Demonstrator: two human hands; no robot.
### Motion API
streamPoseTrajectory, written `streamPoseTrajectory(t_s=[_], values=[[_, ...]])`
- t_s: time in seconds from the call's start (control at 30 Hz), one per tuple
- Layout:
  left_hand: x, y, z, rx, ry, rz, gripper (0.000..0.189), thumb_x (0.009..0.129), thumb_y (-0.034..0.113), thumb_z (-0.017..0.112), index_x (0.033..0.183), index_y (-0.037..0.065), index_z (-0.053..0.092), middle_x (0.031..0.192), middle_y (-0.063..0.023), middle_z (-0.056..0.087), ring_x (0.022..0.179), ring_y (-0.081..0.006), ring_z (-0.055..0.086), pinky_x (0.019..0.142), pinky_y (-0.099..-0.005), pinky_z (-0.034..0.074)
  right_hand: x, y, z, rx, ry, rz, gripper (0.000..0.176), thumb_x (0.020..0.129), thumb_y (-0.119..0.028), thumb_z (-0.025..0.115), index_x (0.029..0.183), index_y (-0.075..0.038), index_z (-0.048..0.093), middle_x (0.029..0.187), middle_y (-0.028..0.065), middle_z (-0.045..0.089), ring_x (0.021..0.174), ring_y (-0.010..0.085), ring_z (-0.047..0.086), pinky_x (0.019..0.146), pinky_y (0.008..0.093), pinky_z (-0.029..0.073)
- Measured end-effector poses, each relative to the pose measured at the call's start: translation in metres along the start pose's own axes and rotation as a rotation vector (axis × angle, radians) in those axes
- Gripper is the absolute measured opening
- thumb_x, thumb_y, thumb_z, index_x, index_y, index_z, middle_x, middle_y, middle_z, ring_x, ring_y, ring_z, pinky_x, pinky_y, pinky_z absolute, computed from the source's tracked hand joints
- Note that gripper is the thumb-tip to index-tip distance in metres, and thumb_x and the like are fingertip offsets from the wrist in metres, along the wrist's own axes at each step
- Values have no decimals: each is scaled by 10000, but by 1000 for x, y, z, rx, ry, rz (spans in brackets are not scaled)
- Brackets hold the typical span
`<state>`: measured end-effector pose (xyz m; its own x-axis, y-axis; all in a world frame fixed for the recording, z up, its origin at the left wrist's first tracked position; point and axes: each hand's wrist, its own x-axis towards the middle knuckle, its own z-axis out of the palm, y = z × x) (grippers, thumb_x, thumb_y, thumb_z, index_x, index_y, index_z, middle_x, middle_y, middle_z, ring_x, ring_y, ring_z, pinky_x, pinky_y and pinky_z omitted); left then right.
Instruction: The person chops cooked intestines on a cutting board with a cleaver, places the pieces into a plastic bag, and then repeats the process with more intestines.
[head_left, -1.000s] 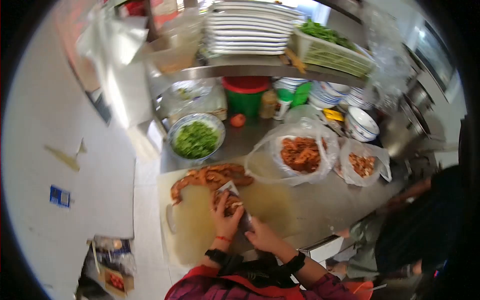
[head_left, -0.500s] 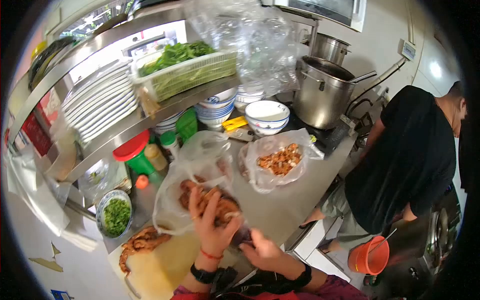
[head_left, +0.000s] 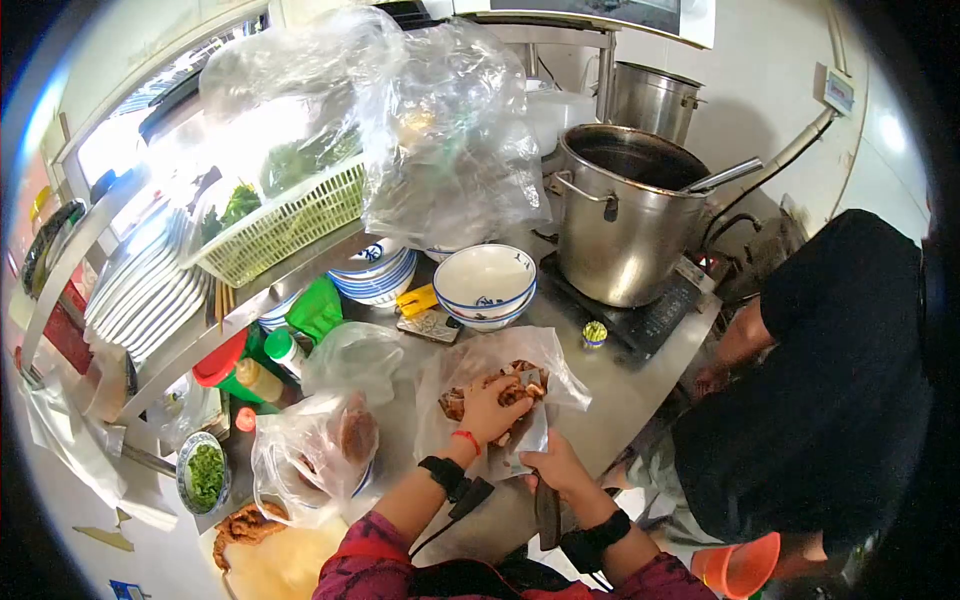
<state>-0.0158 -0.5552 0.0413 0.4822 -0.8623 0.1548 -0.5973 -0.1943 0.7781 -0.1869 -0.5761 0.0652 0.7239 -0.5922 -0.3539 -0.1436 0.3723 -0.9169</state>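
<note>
My left hand (head_left: 492, 408), with a red string at the wrist, presses on brown chopped meat (head_left: 455, 402) over an open plastic bag (head_left: 440, 365). A cleaver's blade (head_left: 533, 432) lies under and beside the meat. Its dark handle (head_left: 547, 515) hangs below my right hand (head_left: 555, 465), which is closed on the cleaver. To the left, another clear bag (head_left: 320, 440) holds more brown meat. A long brown piece of meat (head_left: 243, 527) rests on the yellowish cutting board (head_left: 275, 568).
A large steel pot (head_left: 625, 240) with a ladle stands on a black cooker (head_left: 640, 325). White bowls (head_left: 485, 280), a green basket (head_left: 285, 235) and a bowl of chopped greens (head_left: 204, 475) are around. At right stands a person in black (head_left: 810, 400), near an orange bucket (head_left: 738, 565).
Both hands have moved from the left bag and cutting board to the right-hand bag, bringing meat and the cleaver over it. The view has shifted; the co-worker appears nearer.
</note>
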Motion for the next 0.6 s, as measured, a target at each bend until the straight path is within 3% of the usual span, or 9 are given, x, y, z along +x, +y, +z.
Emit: streamPoseTrajectory(t_s=[0.07, 0.17, 0.23, 0.33, 0.37, 0.43, 0.5, 0.57, 0.6], values=[[17, -8, -3, 146, 58, 48, 484, 703, 412, 687, 1087, 126, 620, 1115, -207, 537, 1065, -363, 476, 934, -421, 373, 24, 16, -10, 28, -21, 18, 340, 780, -16, 588, 1079, 7, 427, 810, 102, 574, 471, 153, 538, 391, 301, 436], [37, -20, -21, 204, 181, 19, 447, 714, 385, 667, 1059, 104, 619, 1040, -185, 531, 962, -359, 504, 846, -437, 409, 42, 19, -13, -63, 60, -173, 381, 758, 5, 580, 1107, 9, 425, 831, 109, 585, 468, 160, 537, 387, 301, 436], [48, -20, -30, 199, 258, 16, 411, 731, 367, 654, 1031, 87, 622, 1026, -190, 536, 950, -359, 511, 841, -438, 410, 37, 2, -17, 45, -29, -181, 343, 764, 33, 535, 1090, -2, 432, 738, 87, 578, 437, 152, 531, 372, 269, 430], [49, 2, -45, 73, -74, 172, 321, 717, 165, 576, 1007, 31, 604, 1066, -177, 542, 969, -375, 507, 831, -423, 421, 30, -14, -15, 65, -54, -203, 355, 748, 44, 533, 1087, -2, 441, 740, 79, 577, 434, 149, 522, 378, 265, 434], [36, 7, -31, 191, 12, 335, 362, 711, 112, 532, 1063, 53, 595, 1145, -191, 527, 1049, -382, 481, 904, -439, 383, 30, -14, -16, 60, -67, -196, 355, 748, 44, 533, 1087, -2, 441, 740, 79, 577, 434, 149, 522, 378, 265, 434], [16, 24, -14, 437, -33, 633, 314, 793, 199, 535, 1088, 118, 606, 1182, -134, 524, 1147, -294, 450, 996, -515, 260, 31, -11, -19, 13, -46, -95, 372, 732, 37, 530, 1091, -5, 446, 736, 73, 576, 431, 145, 511, 380, 267, 432], [11, 17, 2, 490, -12, 717, 273, 838, 275, 514, 1057, 153, 620, 1194, -89, 526, 1173, -257, 439, 1016, -543, 206, 31, -9, -28, -59, -103, -31, 440, 696, 40, 545, 1121, 2, 436, 779, 89, 579, 489, 152, 543, 370, 272, 426], [26, -13, 2, 763, 86, 548, 257, 836, 284, 502, 1035, 185, 632, 1179, -57, 543, 1148, -237, 457, 1017, -510, 222, 8, -15, -30, -74, -39, -7, 462, 691, 42, 543, 1138, -3, 435, 820, 97, 586, 526, 160, 556, 378, 269, 426], [32, -13, -14, 726, -2, 410, 266, 821, 277, 511, 1033, 174, 635, 1167, -54, 551, 1135, -234, 462, 1009, -500, 234, -8, -18, -30, -87, 31, 101, 472, 703, 39, 538, 1158, -5, 420, 854, 110, 590, 544, 175, 562, 381, 276, 435]])
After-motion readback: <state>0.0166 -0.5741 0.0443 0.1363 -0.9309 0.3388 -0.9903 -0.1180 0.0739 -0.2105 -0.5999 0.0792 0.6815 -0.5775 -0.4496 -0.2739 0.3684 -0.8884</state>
